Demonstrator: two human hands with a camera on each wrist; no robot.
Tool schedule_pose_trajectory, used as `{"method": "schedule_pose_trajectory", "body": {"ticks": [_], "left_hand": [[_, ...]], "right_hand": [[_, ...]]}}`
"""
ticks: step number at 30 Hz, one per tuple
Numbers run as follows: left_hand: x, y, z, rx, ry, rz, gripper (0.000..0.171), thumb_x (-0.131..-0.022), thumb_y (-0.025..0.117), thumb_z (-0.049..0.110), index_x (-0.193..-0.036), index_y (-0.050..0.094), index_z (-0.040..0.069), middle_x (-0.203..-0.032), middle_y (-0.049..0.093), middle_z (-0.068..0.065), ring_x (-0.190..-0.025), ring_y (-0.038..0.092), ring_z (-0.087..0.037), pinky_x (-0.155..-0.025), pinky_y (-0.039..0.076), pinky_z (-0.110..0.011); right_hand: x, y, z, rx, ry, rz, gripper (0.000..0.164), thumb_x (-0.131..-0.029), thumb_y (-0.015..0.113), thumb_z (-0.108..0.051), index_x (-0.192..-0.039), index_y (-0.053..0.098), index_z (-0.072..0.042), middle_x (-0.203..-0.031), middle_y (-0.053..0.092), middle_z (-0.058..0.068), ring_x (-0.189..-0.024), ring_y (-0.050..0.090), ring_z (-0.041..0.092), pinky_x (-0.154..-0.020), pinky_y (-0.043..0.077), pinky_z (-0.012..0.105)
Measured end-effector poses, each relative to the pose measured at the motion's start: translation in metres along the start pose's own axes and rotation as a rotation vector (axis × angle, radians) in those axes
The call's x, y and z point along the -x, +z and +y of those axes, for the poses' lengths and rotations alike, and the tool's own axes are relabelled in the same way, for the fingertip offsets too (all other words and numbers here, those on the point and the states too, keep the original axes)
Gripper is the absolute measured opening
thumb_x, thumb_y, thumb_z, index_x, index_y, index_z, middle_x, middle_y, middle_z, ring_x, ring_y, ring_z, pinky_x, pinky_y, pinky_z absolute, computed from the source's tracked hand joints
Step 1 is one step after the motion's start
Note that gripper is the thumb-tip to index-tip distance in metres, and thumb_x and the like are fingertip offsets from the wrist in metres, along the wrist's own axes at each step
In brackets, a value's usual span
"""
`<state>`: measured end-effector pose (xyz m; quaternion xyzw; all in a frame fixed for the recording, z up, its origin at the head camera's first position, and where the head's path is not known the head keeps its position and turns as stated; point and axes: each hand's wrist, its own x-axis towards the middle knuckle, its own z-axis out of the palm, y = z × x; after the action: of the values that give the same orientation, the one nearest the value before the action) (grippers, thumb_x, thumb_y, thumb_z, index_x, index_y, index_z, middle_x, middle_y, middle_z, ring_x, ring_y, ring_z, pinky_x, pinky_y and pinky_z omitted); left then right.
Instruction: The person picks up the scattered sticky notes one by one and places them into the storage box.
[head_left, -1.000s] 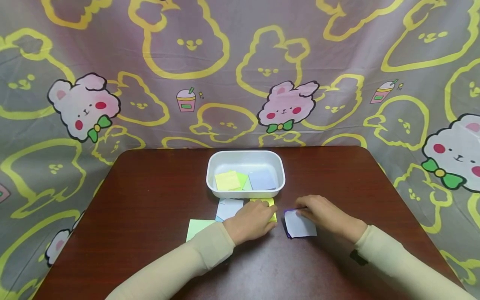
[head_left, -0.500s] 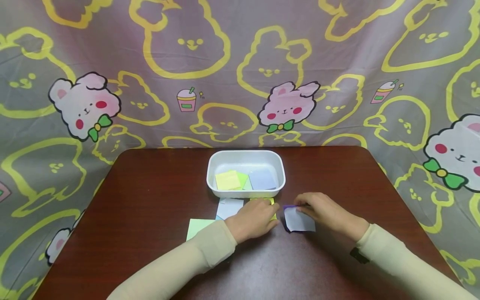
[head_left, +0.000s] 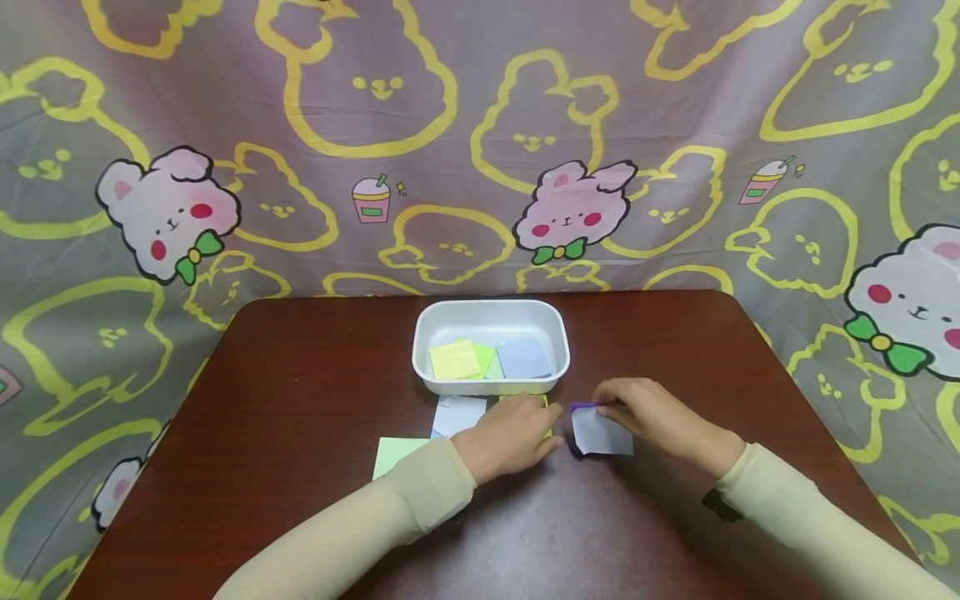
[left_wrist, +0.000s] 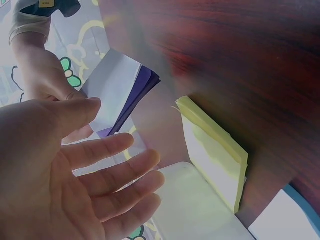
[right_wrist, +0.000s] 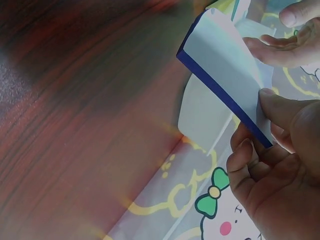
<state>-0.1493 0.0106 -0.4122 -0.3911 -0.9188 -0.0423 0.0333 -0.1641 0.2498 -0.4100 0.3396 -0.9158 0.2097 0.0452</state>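
My right hand (head_left: 663, 421) pinches a purple sticky-note pad (head_left: 602, 432) between thumb and fingers. A pale sheet faces up on the pad, and purple shows along its edges in the right wrist view. The pad is tilted and held above the table. My left hand (left_wrist: 105, 165) has its fingers spread and slightly bent, with nothing in them. In the head view it hovers over a yellow sticky-note pad (head_left: 544, 402) and partly hides it. Beside that lies a pad with a pale blue-white top (head_left: 460, 415). A light green pad (head_left: 393, 456) is partly under my left forearm.
A white tray (head_left: 491, 387) stands just behind the pads. Inside it are a yellow pad (head_left: 454, 359), green notes (head_left: 484, 358) and a bluish pad (head_left: 524, 357). The brown table (head_left: 315, 375) ends at a patterned curtain (head_left: 465, 150).
My right hand has moved a little away from me, toward the tray's side of the table, with the purple pad. My left hand has shifted slightly to the right.
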Motion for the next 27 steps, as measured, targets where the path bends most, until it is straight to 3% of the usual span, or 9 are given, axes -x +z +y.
{"method": "schedule_pose_trajectory", "body": {"ticks": [8,27], "left_hand": [[-0.003,-0.001,0.002,0.001,0.015,0.005,0.026,-0.095,0.068,0.037,-0.103,0.067,0.012,-0.088,0.069,-0.001,-0.081,0.068,-0.018,-0.070,0.053,-0.031],[-0.011,-0.006,0.006,0.000,0.013,-0.021,0.026,-0.098,0.065,0.038,-0.107,0.068,0.014,-0.093,0.069,0.000,-0.084,0.066,-0.017,-0.074,0.051,-0.029]], "right_hand": [[0.001,-0.006,0.001,-0.005,0.046,-0.005,0.012,-0.087,0.076,-0.003,-0.093,0.071,-0.012,-0.083,0.069,-0.008,-0.074,0.059,0.002,-0.066,0.053,0.024],[0.003,-0.021,-0.001,0.017,0.066,0.025,0.012,-0.087,0.076,-0.002,-0.095,0.072,-0.010,-0.084,0.070,-0.007,-0.076,0.062,0.004,-0.066,0.053,0.026]]}}
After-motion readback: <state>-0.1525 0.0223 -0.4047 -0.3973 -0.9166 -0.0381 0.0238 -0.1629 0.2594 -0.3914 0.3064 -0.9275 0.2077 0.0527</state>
